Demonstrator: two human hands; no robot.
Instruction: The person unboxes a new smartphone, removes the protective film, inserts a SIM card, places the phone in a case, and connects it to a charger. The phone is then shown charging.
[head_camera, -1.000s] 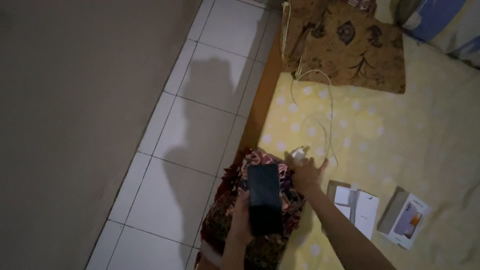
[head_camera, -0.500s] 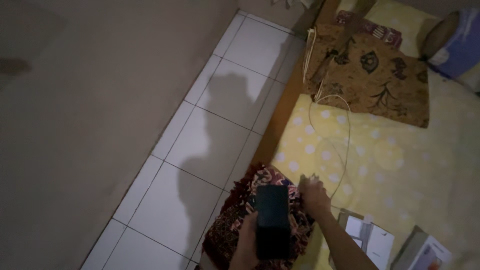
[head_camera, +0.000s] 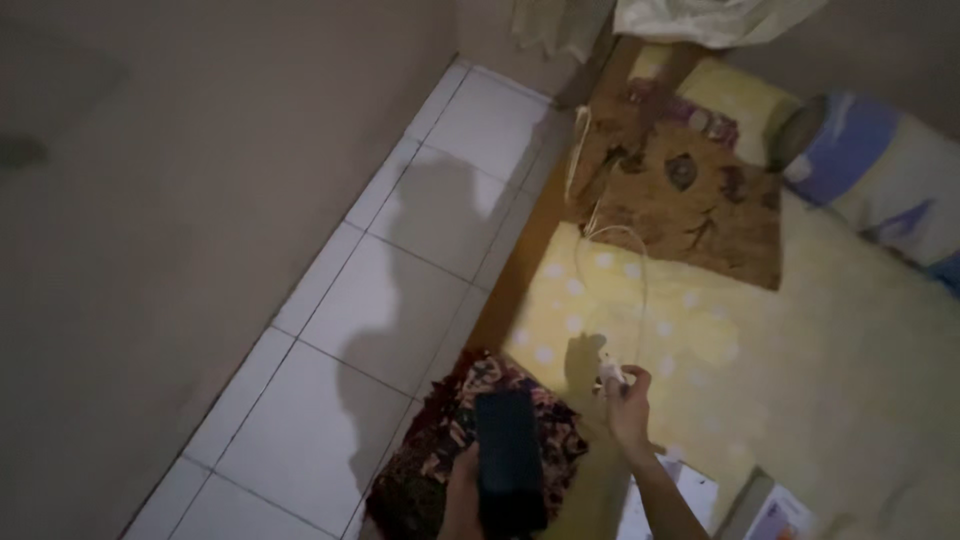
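Your left hand (head_camera: 462, 492) grips a dark phone (head_camera: 508, 460) upright over the patterned cloth (head_camera: 420, 470). Your right hand (head_camera: 628, 405) pinches the white cable (head_camera: 640, 300) end above the yellow bed (head_camera: 800, 340).

Two hands over a yellow dotted mattress (head_camera: 800, 330) edge.
A dark phone (head_camera: 508, 460) is gripped in the left hand (head_camera: 462, 490); a white charger plug (head_camera: 610, 375) is pinched at the right hand's (head_camera: 630, 410) fingertips, its cable (head_camera: 640, 290) trailing beyond.
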